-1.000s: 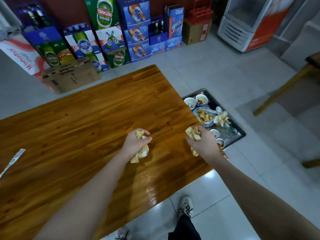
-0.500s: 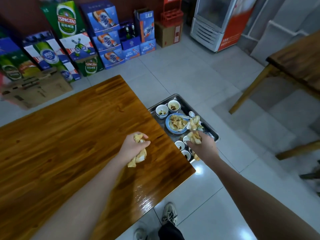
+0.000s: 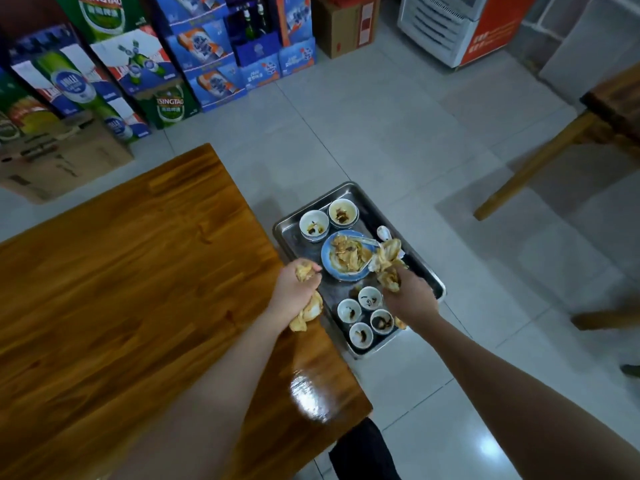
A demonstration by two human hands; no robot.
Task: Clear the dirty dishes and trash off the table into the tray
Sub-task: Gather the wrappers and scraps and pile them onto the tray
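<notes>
Beer cartons [image 3: 145,74] line the wall behind my wooden table [image 3: 121,289], whose visible top looks bare. On the floor tiles past its corner sits the steel tray [image 3: 353,194], already loaded with small sauce-stained bowls [image 3: 313,225] and a blue plate of scraps [image 3: 346,256]. My left hand [image 3: 294,292] is fisted around a greasy napkin wad [image 3: 308,315] over the table's edge; my right hand [image 3: 410,299] clutches another crumpled napkin [image 3: 389,277] above the tray. I judge the clearing nearly finished: only these two wads remain to drop.
</notes>
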